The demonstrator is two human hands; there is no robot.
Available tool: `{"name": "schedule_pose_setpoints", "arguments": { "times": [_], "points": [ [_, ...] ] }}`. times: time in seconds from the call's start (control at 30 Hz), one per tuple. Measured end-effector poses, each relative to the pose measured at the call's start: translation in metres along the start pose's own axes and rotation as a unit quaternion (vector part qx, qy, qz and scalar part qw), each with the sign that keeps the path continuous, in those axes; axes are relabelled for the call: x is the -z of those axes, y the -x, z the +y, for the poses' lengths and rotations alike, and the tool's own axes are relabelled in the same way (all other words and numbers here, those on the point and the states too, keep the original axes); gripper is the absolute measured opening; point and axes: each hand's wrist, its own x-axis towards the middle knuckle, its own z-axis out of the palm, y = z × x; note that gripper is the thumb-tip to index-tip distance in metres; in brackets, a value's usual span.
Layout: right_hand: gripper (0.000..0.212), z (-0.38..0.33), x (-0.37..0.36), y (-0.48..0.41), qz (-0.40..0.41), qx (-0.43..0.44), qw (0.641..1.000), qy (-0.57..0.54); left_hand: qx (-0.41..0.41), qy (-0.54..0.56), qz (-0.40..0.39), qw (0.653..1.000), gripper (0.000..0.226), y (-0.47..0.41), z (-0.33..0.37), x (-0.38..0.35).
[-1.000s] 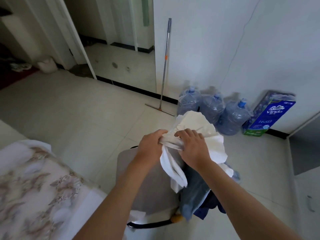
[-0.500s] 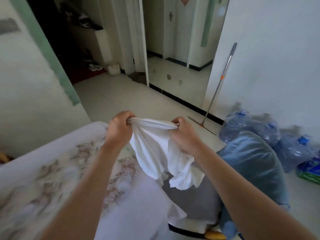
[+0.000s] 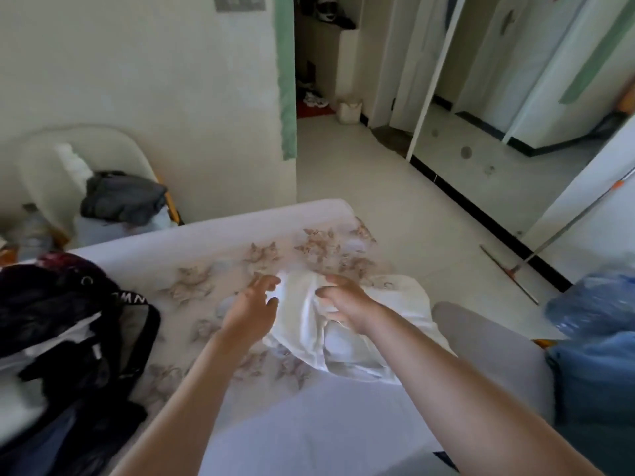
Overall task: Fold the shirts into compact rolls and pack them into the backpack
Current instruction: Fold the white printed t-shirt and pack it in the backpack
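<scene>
One crumpled white cotton shirt (image 3: 299,324), one open black fabric backpack (image 3: 68,324), two bare hands: left hand (image 3: 252,312), right hand (image 3: 343,302). One floral-sheeted bed (image 3: 213,235), one cream plastic chair (image 3: 68,152), one long-handled floor squeegee (image 3: 549,235).

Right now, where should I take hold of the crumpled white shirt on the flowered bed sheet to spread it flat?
Likely the far raised fold of the crumpled white shirt, which your right hand pinches. Bring your open left hand in from the left to pinch that same fold. The rest lies bunched toward you on the flowered bed sheet, so pulling sideways should spread it.
</scene>
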Motion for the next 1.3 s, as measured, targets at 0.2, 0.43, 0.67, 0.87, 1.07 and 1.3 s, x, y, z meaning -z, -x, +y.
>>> {"name": "schedule_pose_setpoints", "arguments": {
  "times": [0.2, 0.43, 0.67, 0.87, 1.07, 1.3],
  "points": [
    [0.036, 0.055, 0.016, -0.009, 0.059, 0.026, 0.934, 0.351, -0.014, -0.070, -0.106, 0.992, 0.039, 0.021, -0.040, -0.036],
    [0.089, 0.130, 0.037, -0.020, 0.026, 0.029, 0.757, 0.652, -0.100, -0.225, -0.230, 0.942, 0.076, 0.026, -0.043, -0.114],
    [0.031, 0.126, 0.043, -0.044, 0.060, 0.016, 0.690, 0.722, -0.030, -0.247, -0.231, 0.941, 0.038, 0.009, -0.051, -0.127],
    [0.034, 0.088, 0.007, -0.047, 0.085, 0.039, 0.798, 0.596, -0.060, -0.151, -0.026, 0.986, 0.021, -0.013, -0.073, -0.059],
    [0.026, 0.042, -0.098, -0.039, -0.032, 0.020, 0.969, 0.244, 0.061, -0.130, 0.038, 0.989, 0.046, -0.024, -0.096, 0.012],
    [0.034, 0.066, -0.111, -0.057, -0.050, 0.134, 0.916, 0.375, 0.007, -0.124, -0.022, 0.992, 0.035, 0.026, -0.116, 0.007]
  ]
}}
